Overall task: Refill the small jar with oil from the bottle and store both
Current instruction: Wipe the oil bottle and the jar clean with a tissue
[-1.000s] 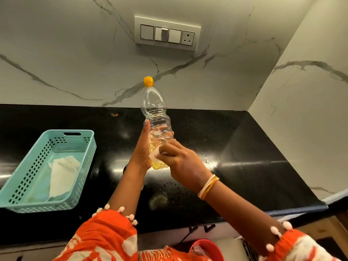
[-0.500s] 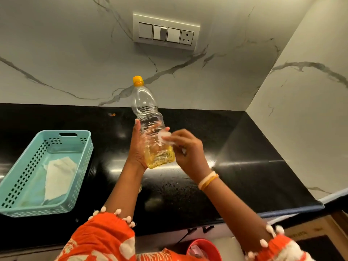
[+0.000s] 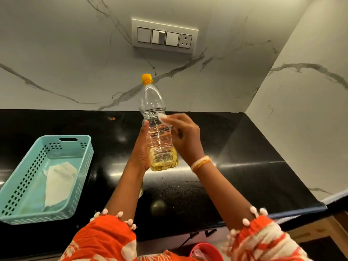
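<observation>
Bottle (image 3: 157, 127), one, gripped by left hand (image 3: 141, 147); right hand (image 3: 185, 137) pinches one tissue (image 3: 165, 119).

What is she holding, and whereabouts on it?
Left hand grips the oil bottle low on its body; right hand pinches a small white wad against it.

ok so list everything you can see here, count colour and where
bottle: one, clear with yellow oil at the bottom, held upright above the counter
cap: one, orange, on the bottle
tissue: one, white, against the bottle's side
counter: one, black, below
basket: one, teal, left on the counter
paper: white, inside the basket
switch panel: one, white, on the wall
left hand: holds the bottle's lower part
right hand: pinches the tissue
</observation>
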Motion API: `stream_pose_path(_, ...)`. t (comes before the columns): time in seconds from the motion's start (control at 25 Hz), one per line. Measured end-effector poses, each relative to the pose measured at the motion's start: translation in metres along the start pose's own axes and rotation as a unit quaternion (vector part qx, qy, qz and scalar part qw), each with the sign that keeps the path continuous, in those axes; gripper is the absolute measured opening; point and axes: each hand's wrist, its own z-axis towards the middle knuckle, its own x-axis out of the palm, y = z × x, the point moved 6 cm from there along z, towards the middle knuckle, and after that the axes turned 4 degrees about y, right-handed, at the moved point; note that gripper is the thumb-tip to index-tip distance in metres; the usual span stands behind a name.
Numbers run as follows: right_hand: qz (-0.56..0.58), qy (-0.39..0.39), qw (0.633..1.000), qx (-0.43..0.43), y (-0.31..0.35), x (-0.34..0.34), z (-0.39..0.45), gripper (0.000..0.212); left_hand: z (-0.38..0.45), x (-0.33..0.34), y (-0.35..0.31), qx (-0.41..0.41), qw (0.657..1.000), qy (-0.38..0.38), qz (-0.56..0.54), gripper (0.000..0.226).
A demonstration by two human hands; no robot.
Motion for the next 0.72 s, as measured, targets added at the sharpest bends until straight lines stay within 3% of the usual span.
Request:
stream_pose_path(0.24, 0.06, -0.023, 0.998, 0.016, -0.006, 0.011, -0.089, 0.041, 0.005, -0.016, -0.017, 0.034, 0.998, -0.026, 0.042, 0.095)
stream_pose_path(0.44, 0.212, -0.154, 0.938, 0.229, -0.027, 0.02, -0.095, 0.036, 0.013, -0.009, -0.016, 0.03, 0.999, -0.018, 0.023, 0.1)
stream_pose_path(0.56, 0.267, -0.136, 0.911, 0.283, -0.042, 0.023, -0.086, 0.034, 0.016, -0.006, -0.011, 0.019, 0.999, -0.004, 0.031, 0.101)
stream_pose_path(0.64, 0.388, -0.098, 0.845, 0.355, -0.055, 0.032, -0.083, 0.032, 0.016, -0.007, -0.01, 0.03, 0.999, -0.004, 0.037, 0.102)
stream_pose_path(0.72, 0.539, -0.053, 0.725, 0.425, -0.056, 0.048, -0.083, 0.032, 0.014, -0.003, -0.012, 0.04, 0.999, 0.006, 0.032, 0.096)
